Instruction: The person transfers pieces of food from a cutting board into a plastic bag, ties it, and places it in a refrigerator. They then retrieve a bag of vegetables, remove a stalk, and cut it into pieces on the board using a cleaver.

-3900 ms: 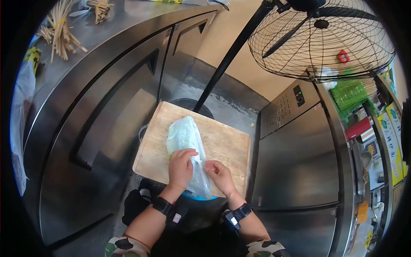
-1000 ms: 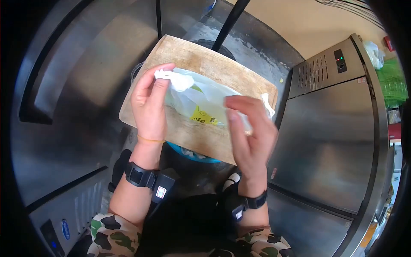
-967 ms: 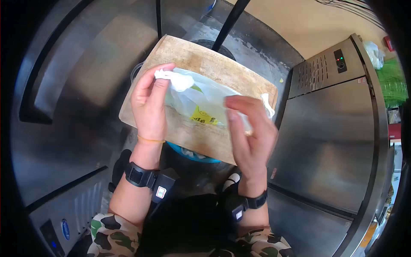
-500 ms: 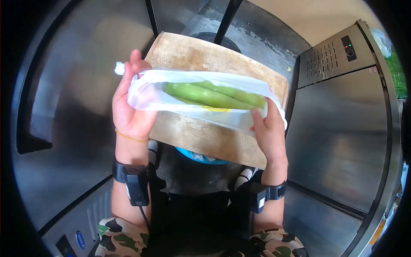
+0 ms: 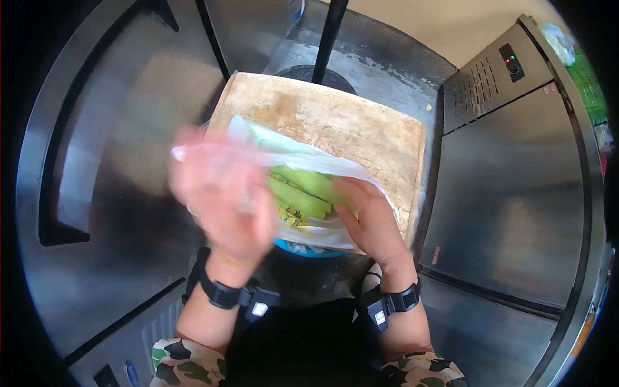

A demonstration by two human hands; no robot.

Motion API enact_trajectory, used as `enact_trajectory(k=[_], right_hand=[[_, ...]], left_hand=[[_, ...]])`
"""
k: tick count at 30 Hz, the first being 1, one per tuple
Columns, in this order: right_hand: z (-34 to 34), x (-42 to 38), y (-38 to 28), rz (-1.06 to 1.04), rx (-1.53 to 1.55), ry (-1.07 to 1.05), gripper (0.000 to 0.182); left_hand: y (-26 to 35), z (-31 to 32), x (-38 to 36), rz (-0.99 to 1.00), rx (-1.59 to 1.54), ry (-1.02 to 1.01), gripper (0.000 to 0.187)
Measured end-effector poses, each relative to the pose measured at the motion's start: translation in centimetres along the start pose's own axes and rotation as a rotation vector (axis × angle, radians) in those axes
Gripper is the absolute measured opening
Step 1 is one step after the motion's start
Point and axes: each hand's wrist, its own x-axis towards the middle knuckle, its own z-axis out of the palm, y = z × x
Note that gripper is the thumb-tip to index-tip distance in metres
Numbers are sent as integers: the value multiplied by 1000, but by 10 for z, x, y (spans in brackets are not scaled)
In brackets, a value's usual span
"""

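Observation:
A thin white plastic bag (image 5: 348, 166) with faint yellow print lies over the front part of the wooden board (image 5: 387, 129). Long green vegetables (image 5: 300, 193) show inside it. My left hand (image 5: 225, 193) is smeared by motion over the bag's left end, so its fingers cannot be made out. My right hand (image 5: 371, 216) has its fingers curved round the right end of the green vegetables, with the thumb below them, at the bag's right part.
Steel cabinets stand on the left (image 5: 135, 161) and right (image 5: 509, 193). Under the board's front edge shows a blue basin (image 5: 309, 251) with whitish things in it. A black pole (image 5: 327, 45) rises behind the board.
The bag with the vegetables has come down and nearer, onto the board, and its plastic is bunched differently. My left hand has turned over it; my right hand has shifted left onto the vegetables.

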Motion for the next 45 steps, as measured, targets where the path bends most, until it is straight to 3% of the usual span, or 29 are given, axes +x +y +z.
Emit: enact_trajectory(k=[2, 3, 7, 10, 13, 14, 16, 17, 20, 23, 26, 30, 33, 36, 37, 39, 40, 45], right_hand=[[-2, -2, 1, 95, -40, 57, 41], [-4, -1, 3, 133, -54, 85, 42], [-8, -4, 24, 147, -43, 156, 47], [-3, -7, 29, 164, -139, 5, 47], [15, -7, 35, 98, -216, -10, 52], [16, -3, 34, 165, -239, -102, 55], [26, -4, 42, 95, -414, -34, 55], [29, -6, 44, 116, -381, -48, 55], [37, 3, 23, 157, -263, -59, 54], [50, 9, -3, 179, -4, -81, 53], [51, 15, -8, 115, 228, -84, 53], [46, 24, -4, 117, 236, 114, 47], [48, 24, -2, 114, 282, 161, 46], [49, 21, -12, 75, 347, 199, 40], [50, 20, -14, 58, 282, 204, 39], [54, 14, -13, 27, 151, 219, 38], [55, 13, -13, 20, 101, 180, 41], [73, 5, -29, 60, 23, -20, 61]], left_hand=[[16, 10, -14, 48, -264, -542, 60], [22, 26, -27, -47, -416, -787, 62], [23, 27, -42, -213, 50, -970, 74], [16, 18, -46, -406, 80, -1067, 79], [-8, 16, -67, -677, 5, -1039, 58], [-17, 20, -81, -790, -73, -1038, 52], [-19, 24, -86, -759, 67, -1041, 25], [-20, 26, -80, -800, 86, -1123, 24], [-59, 30, -86, -773, 201, -944, 24], [-77, 38, -66, -574, 337, -590, 26], [-59, 47, -43, -400, 217, -454, 30], [-52, 44, -42, -628, 209, -658, 33], [-61, 40, -52, -640, 212, -700, 36], [-59, 39, -68, -580, 253, -586, 39], [-55, 35, -62, -647, 288, -671, 41], [-63, 33, -68, -500, 373, -551, 42], [-68, 33, -72, -425, 413, -492, 42], [-97, 33, -87, -731, 301, -528, 45]])
